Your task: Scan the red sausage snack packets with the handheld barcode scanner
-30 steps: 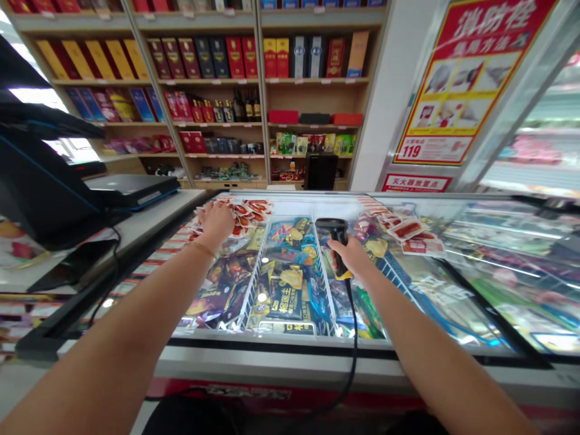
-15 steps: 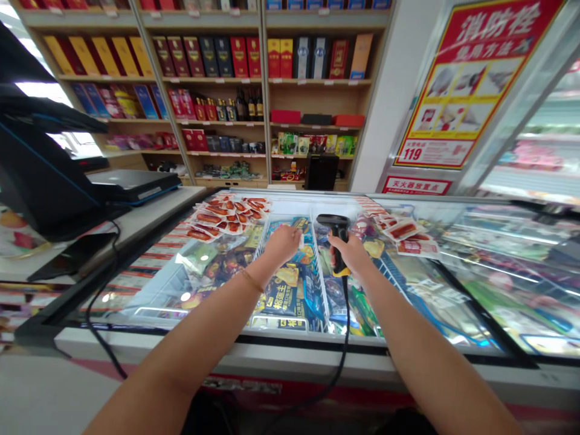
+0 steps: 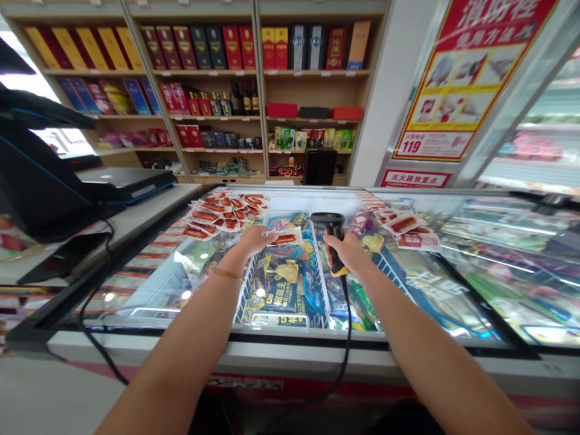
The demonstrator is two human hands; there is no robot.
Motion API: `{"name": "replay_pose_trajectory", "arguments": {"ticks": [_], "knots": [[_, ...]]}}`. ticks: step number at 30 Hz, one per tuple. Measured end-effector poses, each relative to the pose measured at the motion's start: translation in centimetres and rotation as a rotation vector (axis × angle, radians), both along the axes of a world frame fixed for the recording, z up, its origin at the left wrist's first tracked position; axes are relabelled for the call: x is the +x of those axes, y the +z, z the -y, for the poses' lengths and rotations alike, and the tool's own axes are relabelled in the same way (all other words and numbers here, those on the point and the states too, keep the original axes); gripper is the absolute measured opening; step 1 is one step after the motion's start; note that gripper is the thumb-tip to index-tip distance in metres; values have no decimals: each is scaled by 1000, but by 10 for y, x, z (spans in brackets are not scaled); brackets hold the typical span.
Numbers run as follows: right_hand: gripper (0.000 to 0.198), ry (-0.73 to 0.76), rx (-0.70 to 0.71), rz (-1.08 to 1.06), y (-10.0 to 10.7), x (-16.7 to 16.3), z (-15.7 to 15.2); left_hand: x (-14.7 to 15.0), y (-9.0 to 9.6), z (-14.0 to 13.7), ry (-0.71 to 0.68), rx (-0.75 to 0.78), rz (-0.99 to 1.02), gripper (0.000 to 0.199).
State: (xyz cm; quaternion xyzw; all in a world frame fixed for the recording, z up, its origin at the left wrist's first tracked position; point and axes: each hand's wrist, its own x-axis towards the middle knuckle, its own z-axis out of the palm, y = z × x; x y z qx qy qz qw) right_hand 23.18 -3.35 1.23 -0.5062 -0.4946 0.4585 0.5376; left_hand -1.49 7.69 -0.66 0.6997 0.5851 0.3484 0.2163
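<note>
Well to the left of the fingers of the left hand (image 3: 254, 240), on a pale counter (image 3: 140, 216): a black machine (image 3: 36, 175), a flat dark platform (image 3: 129, 181) and, nearer, a flat black slab (image 3: 58, 257). Beyond those fingers and to their left, a heap of sausage packs (image 3: 222, 212), overlapping on the glass top of a freezer (image 3: 290, 355). Around the wrist behind the same fingers, a thin bracelet (image 3: 228, 273).

With the left hand, pinching the left end of one single packet (image 3: 287, 237), a sausage in clear wrapping, its length running rightward out from the fingertips. Whether touching the glass with it, cannot tell. Under the glass, nearer than the fingertips, blue and yellow bags (image 3: 283, 290) beside a white wire divider (image 3: 322, 290).

Right of the packet and apart from it, clasping a black scanner (image 3: 334, 228) by its handle with the right hand (image 3: 351, 251), fingers wrapped round. Whether squeezing a trigger, cannot tell. Below those fingers, a black cord (image 3: 348, 314), hanging past the freezer's front edge. To the right of the right fingers, a smaller group of packs (image 3: 405, 225) on the glass; farther right and beyond, a red and yellow poster (image 3: 471, 90).
</note>
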Motion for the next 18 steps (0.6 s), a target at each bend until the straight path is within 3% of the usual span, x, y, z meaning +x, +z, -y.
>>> {"name": "replay_pose_trajectory", "arguments": {"ticks": [3, 5, 10, 14, 18], "knots": [[31, -1, -27, 7, 0, -5, 3, -3, 3, 1, -72, -17, -129, 20], [31, 6, -43, 18, 1, -9, 5, -2, 4, 2, -63, -1, -109, 16], [31, 48, -20, 57, 1, -16, 11, 3, -3, 0, 37, -21, 232, 18], [29, 48, -11, 69, 0, -18, 13, 3, -7, -2, -3, -75, 513, 17], [29, 51, -14, 56, 0, -19, 13, 6, -5, -3, -19, -170, 658, 10]]}}
